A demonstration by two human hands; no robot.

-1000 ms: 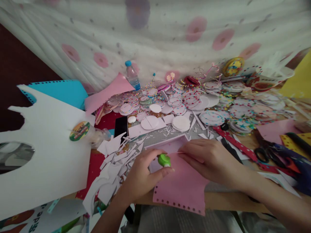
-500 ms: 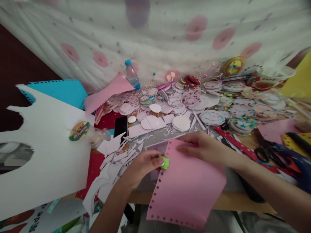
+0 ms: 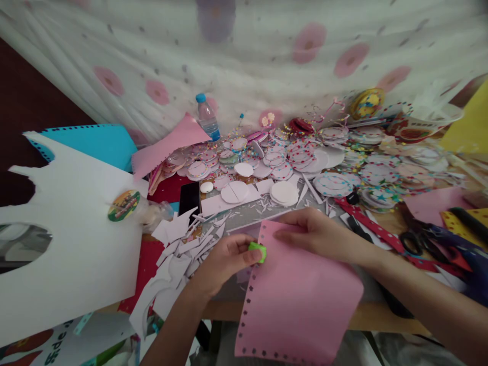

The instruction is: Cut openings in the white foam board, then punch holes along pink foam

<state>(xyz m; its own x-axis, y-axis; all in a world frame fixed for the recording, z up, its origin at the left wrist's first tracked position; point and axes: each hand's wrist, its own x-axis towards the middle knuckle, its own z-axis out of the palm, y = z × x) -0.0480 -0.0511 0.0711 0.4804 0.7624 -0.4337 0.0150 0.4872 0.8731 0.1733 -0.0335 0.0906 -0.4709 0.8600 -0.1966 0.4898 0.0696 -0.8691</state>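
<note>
A sheet of pink paper [image 3: 301,300] hangs over the table's front edge, with a row of small flower-shaped holes along its left and bottom edges. My right hand [image 3: 310,234] pinches it near the top, thumb in front. My left hand [image 3: 232,259] is closed round a small bright green craft punch [image 3: 258,252], which sits on the sheet's left edge above the lower holes. Part of the punch is hidden by my thumb. Behind the sheet, a grey work surface [image 3: 244,219] shows with white paper shreds on it.
White paper scraps [image 3: 183,264] lie to the left, beside a large cut white sheet [image 3: 87,254] and a phone [image 3: 189,197]. Stacked decorated paper discs [image 3: 301,155] fill the back, near a water bottle [image 3: 208,119]. Scissors [image 3: 414,243] and a red dotted ribbon [image 3: 373,223] lie right.
The pink sheet's lower part has swung slightly right and down. My left thumb and the green punch have shifted a little on the sheet's edge, and more of the punch shows.
</note>
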